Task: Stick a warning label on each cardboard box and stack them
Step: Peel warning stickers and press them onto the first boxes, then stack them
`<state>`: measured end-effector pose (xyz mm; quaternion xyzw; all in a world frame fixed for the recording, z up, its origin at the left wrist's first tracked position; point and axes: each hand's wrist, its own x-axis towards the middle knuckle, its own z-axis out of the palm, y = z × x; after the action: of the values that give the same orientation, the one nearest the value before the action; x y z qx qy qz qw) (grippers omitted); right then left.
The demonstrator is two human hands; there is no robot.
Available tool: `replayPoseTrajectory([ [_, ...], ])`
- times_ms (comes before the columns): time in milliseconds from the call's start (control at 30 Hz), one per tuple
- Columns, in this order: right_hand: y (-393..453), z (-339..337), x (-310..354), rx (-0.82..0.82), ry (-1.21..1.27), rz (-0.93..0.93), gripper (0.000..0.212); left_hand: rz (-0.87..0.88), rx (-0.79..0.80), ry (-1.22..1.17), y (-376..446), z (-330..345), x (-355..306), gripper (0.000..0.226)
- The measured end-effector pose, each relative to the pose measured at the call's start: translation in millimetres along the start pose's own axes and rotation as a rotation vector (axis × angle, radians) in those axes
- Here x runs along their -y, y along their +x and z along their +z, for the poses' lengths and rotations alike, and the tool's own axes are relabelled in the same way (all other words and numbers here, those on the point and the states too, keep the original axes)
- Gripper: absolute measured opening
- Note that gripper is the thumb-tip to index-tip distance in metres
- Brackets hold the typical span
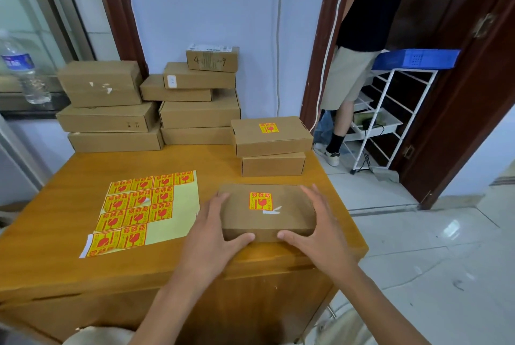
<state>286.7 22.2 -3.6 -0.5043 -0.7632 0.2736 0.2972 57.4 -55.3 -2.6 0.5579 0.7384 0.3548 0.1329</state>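
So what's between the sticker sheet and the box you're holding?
Head view: only the left hand, gripping the labelled box beside the sticker sheet, and bare table.

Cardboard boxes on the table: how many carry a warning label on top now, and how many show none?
Labelled on top: 2, the held box and the right stack's top box
No label visible: 9, the box beneath it and 8 in the back stacks
Total: 11
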Motion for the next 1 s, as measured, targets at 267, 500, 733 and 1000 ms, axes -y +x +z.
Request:
replayPoseTrajectory([
  [267,30.6,-37.2,33.3,-0.186,0.215,-0.11,0.098,0.122,-0.099,-0.043,40.4,-37.5,-47.6,0.1],
  [500,121.0,-83.5,72.7,-0.264,0.225,-0.215,0.087,0.229,-0.103,-0.051,137.7,-78.4,-94.5,0.093],
  [733,257.3,-125.6,90.7,-0.214,-0.005,-0.244,0.088,0.253,0.025,0.115,276.4,-113.5,-144.5,0.078],
  [1000,342.8,-105.9,52.7,-0.113,-0.143,-0.234,0.099,0.239,0.152,0.356,349.3,-70.0,-134.0,0.082],
])
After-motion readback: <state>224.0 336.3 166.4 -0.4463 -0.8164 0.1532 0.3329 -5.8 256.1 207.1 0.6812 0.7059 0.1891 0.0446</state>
